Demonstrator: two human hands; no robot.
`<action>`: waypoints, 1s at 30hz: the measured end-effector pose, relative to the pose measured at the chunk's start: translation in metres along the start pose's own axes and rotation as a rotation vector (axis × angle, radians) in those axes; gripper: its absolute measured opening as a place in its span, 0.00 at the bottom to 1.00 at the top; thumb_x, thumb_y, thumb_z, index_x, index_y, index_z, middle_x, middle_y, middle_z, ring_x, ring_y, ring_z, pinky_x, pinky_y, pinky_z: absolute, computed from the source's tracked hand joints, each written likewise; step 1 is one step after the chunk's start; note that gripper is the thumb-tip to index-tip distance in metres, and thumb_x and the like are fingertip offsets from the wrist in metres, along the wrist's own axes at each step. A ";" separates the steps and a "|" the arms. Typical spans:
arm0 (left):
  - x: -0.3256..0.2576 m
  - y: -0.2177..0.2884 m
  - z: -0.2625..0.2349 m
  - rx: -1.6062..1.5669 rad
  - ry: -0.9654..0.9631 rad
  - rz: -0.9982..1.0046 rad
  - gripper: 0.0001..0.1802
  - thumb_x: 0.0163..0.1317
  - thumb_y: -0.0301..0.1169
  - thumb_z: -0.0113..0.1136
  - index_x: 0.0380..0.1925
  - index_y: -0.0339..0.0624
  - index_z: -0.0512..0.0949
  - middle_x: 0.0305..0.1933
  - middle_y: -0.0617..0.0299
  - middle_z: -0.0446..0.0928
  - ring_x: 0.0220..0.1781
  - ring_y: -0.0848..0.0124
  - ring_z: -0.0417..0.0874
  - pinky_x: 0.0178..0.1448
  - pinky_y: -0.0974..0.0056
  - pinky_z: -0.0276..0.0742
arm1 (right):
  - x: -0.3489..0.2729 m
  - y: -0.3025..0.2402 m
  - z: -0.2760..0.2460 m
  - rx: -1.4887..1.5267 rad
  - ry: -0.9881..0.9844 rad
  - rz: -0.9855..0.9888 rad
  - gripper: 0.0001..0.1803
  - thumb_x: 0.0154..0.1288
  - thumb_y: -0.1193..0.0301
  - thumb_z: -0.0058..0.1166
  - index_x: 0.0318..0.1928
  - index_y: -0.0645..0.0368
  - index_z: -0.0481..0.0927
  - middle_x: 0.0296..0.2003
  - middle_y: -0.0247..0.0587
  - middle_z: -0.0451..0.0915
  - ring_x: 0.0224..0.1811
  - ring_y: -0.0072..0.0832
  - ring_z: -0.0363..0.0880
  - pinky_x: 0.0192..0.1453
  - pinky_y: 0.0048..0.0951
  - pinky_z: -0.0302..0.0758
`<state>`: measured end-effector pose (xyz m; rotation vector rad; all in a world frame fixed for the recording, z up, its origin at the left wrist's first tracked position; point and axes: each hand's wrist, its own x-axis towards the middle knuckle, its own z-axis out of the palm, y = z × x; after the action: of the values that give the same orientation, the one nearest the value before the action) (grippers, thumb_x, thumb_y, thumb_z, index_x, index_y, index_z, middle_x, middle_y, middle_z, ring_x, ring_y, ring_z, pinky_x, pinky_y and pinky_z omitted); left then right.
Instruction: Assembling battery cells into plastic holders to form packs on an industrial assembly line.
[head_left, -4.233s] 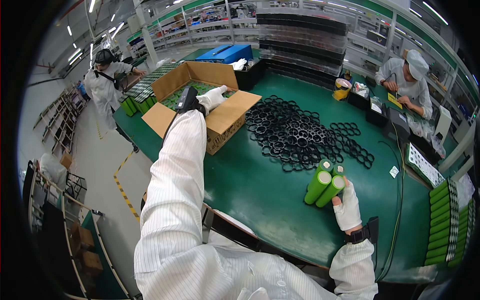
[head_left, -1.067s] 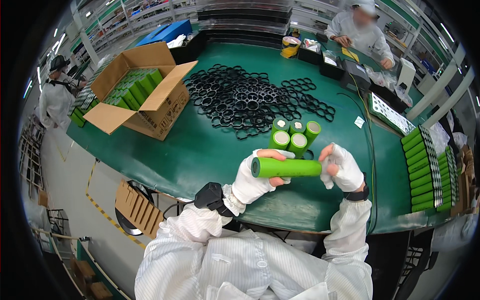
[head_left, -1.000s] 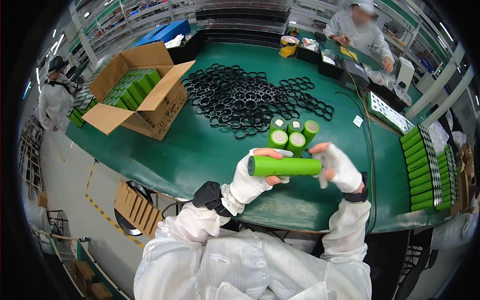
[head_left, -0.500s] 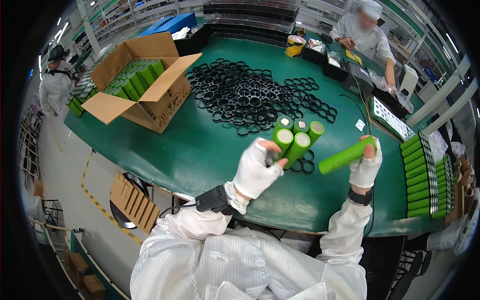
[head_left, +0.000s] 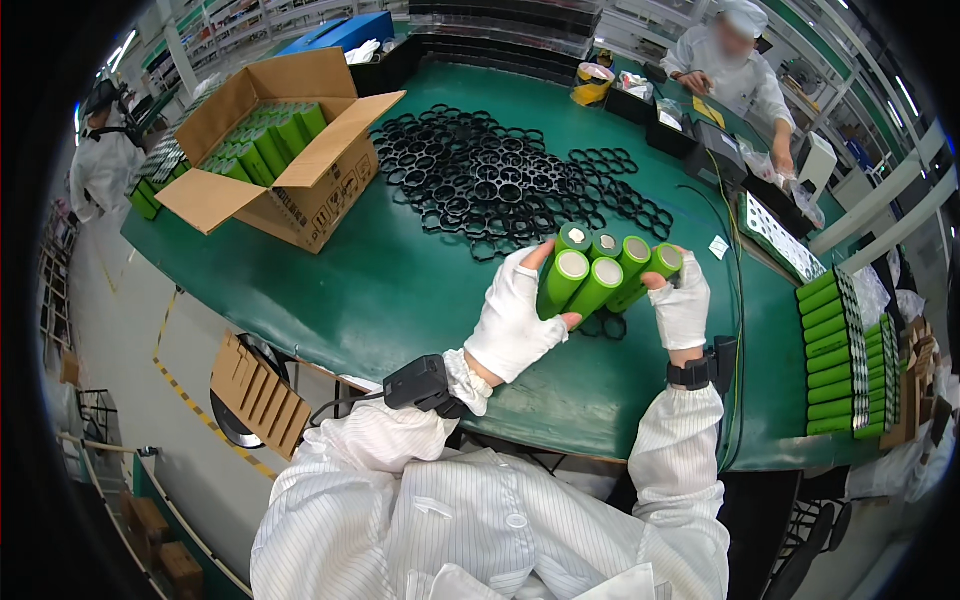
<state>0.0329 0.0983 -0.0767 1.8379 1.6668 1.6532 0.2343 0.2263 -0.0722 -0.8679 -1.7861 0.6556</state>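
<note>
- The green battery (head_left: 668, 259) in the right hand (head_left: 683, 308) has swung up beside five other batteries (head_left: 592, 292), right of centre.
- Green table (head_left: 410, 290): across the middle.
- Brown box (head_left: 325, 198): upper left.
- Left hand (head_left: 512, 322): fingers curled around the five's left side.
- Right hand: fingers gripping that battery.

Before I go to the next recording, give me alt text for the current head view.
A person's gloved left hand cups a cluster of six green cylinders at a green table while the right hand holds the rightmost one. Beyond lies a heap of black linked rings; to the left, an open cardboard box contains more cylinders.
</note>
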 end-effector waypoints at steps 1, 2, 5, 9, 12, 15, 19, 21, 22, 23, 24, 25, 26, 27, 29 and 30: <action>0.000 0.000 0.001 0.001 -0.007 0.011 0.49 0.40 0.26 0.74 0.66 0.40 0.60 0.59 0.48 0.68 0.58 0.52 0.73 0.62 0.57 0.70 | 0.001 0.002 0.000 -0.004 -0.015 0.003 0.24 0.53 0.66 0.71 0.46 0.61 0.76 0.35 0.34 0.79 0.32 0.20 0.74 0.38 0.22 0.73; 0.000 -0.001 0.001 0.002 -0.005 0.009 0.49 0.40 0.26 0.74 0.66 0.40 0.60 0.59 0.48 0.68 0.58 0.52 0.73 0.62 0.57 0.70 | 0.003 0.000 0.002 -0.003 -0.017 0.003 0.24 0.53 0.66 0.71 0.46 0.61 0.76 0.35 0.34 0.79 0.32 0.20 0.74 0.38 0.22 0.73; -0.001 -0.002 0.002 -0.014 0.017 -0.004 0.49 0.41 0.25 0.73 0.66 0.40 0.60 0.59 0.48 0.68 0.58 0.51 0.73 0.62 0.57 0.70 | 0.006 -0.011 0.005 -0.008 -0.064 0.086 0.24 0.52 0.67 0.72 0.47 0.62 0.76 0.35 0.33 0.79 0.31 0.20 0.73 0.37 0.22 0.72; -0.003 -0.007 0.004 -0.010 0.030 -0.008 0.48 0.42 0.25 0.73 0.66 0.40 0.60 0.59 0.47 0.68 0.58 0.51 0.73 0.61 0.57 0.71 | 0.008 -0.014 -0.002 -0.042 -0.135 0.160 0.24 0.53 0.69 0.71 0.48 0.62 0.76 0.36 0.35 0.79 0.33 0.22 0.74 0.40 0.23 0.74; -0.002 -0.006 0.006 -0.004 0.024 -0.022 0.48 0.43 0.24 0.72 0.66 0.41 0.60 0.59 0.47 0.68 0.58 0.51 0.73 0.61 0.57 0.71 | 0.011 -0.009 -0.009 -0.034 -0.193 0.147 0.23 0.55 0.70 0.69 0.49 0.62 0.76 0.37 0.37 0.79 0.35 0.23 0.75 0.42 0.24 0.74; -0.004 -0.010 0.007 -0.001 0.022 -0.039 0.47 0.44 0.24 0.72 0.66 0.41 0.59 0.59 0.48 0.67 0.58 0.52 0.74 0.61 0.57 0.72 | 0.011 -0.011 -0.012 -0.025 -0.254 0.164 0.21 0.57 0.71 0.66 0.50 0.62 0.75 0.36 0.37 0.79 0.35 0.23 0.75 0.42 0.25 0.74; -0.003 -0.010 0.008 0.026 0.005 -0.048 0.46 0.45 0.23 0.71 0.66 0.41 0.59 0.60 0.48 0.67 0.57 0.53 0.74 0.60 0.58 0.73 | 0.008 -0.014 -0.014 0.158 -0.266 0.248 0.20 0.58 0.71 0.66 0.49 0.61 0.75 0.36 0.34 0.77 0.33 0.21 0.74 0.38 0.23 0.73; -0.003 -0.009 0.008 0.010 -0.004 -0.057 0.46 0.45 0.23 0.71 0.66 0.41 0.60 0.60 0.49 0.67 0.57 0.54 0.75 0.60 0.58 0.73 | 0.007 -0.010 -0.013 0.127 -0.219 0.246 0.20 0.58 0.70 0.66 0.49 0.60 0.75 0.36 0.32 0.76 0.32 0.21 0.74 0.37 0.21 0.73; -0.003 -0.009 0.008 -0.006 -0.011 -0.067 0.46 0.45 0.22 0.71 0.66 0.41 0.60 0.60 0.49 0.67 0.57 0.54 0.75 0.60 0.58 0.73 | 0.005 -0.006 -0.013 0.103 -0.230 0.163 0.19 0.58 0.70 0.65 0.49 0.60 0.75 0.36 0.32 0.75 0.30 0.20 0.73 0.34 0.20 0.72; -0.003 -0.011 0.007 -0.005 -0.011 -0.071 0.46 0.45 0.22 0.71 0.66 0.41 0.60 0.60 0.49 0.67 0.57 0.54 0.75 0.60 0.58 0.73 | 0.004 -0.007 -0.011 0.080 -0.245 0.081 0.19 0.59 0.70 0.65 0.49 0.60 0.75 0.37 0.31 0.75 0.29 0.19 0.73 0.32 0.19 0.71; -0.003 -0.013 0.007 -0.007 -0.005 -0.058 0.46 0.45 0.22 0.71 0.66 0.41 0.60 0.60 0.49 0.67 0.57 0.54 0.75 0.60 0.58 0.73 | 0.004 -0.009 -0.013 0.081 -0.247 0.084 0.19 0.59 0.70 0.65 0.49 0.60 0.75 0.37 0.31 0.75 0.29 0.19 0.73 0.32 0.19 0.71; -0.003 -0.014 0.006 -0.011 0.001 -0.046 0.46 0.45 0.22 0.70 0.66 0.41 0.60 0.60 0.50 0.67 0.57 0.54 0.75 0.60 0.58 0.73 | 0.005 -0.013 -0.017 0.127 -0.287 0.099 0.19 0.59 0.70 0.65 0.49 0.60 0.75 0.36 0.31 0.74 0.29 0.19 0.73 0.31 0.20 0.71; -0.003 -0.015 0.007 -0.011 0.000 -0.050 0.46 0.45 0.22 0.70 0.66 0.41 0.60 0.60 0.50 0.67 0.57 0.54 0.75 0.60 0.58 0.73 | 0.005 -0.017 -0.020 0.172 -0.326 0.114 0.19 0.59 0.70 0.65 0.48 0.61 0.74 0.36 0.32 0.74 0.28 0.18 0.72 0.30 0.20 0.71; -0.003 -0.014 0.007 -0.003 -0.003 -0.049 0.46 0.45 0.22 0.70 0.66 0.41 0.60 0.60 0.50 0.67 0.57 0.54 0.75 0.60 0.59 0.73 | 0.004 -0.015 -0.021 0.172 -0.328 0.119 0.19 0.59 0.70 0.65 0.48 0.61 0.74 0.36 0.32 0.74 0.28 0.18 0.72 0.30 0.20 0.71; -0.003 -0.013 0.006 0.004 -0.010 -0.052 0.46 0.45 0.22 0.70 0.66 0.41 0.60 0.60 0.50 0.68 0.57 0.54 0.75 0.60 0.59 0.73 | 0.001 -0.012 -0.020 0.236 -0.315 0.174 0.20 0.58 0.69 0.66 0.48 0.61 0.74 0.34 0.31 0.74 0.29 0.18 0.72 0.29 0.20 0.71; -0.002 -0.011 0.005 0.014 -0.015 -0.045 0.45 0.45 0.22 0.70 0.66 0.41 0.60 0.60 0.50 0.68 0.57 0.54 0.75 0.60 0.59 0.72 | 0.002 -0.012 -0.019 0.235 -0.315 0.180 0.20 0.58 0.69 0.66 0.48 0.61 0.74 0.34 0.31 0.74 0.29 0.18 0.72 0.29 0.20 0.71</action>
<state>0.0306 0.1034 -0.0878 1.8003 1.7055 1.6106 0.2486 0.2213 -0.0557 -0.8014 -1.8704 1.1481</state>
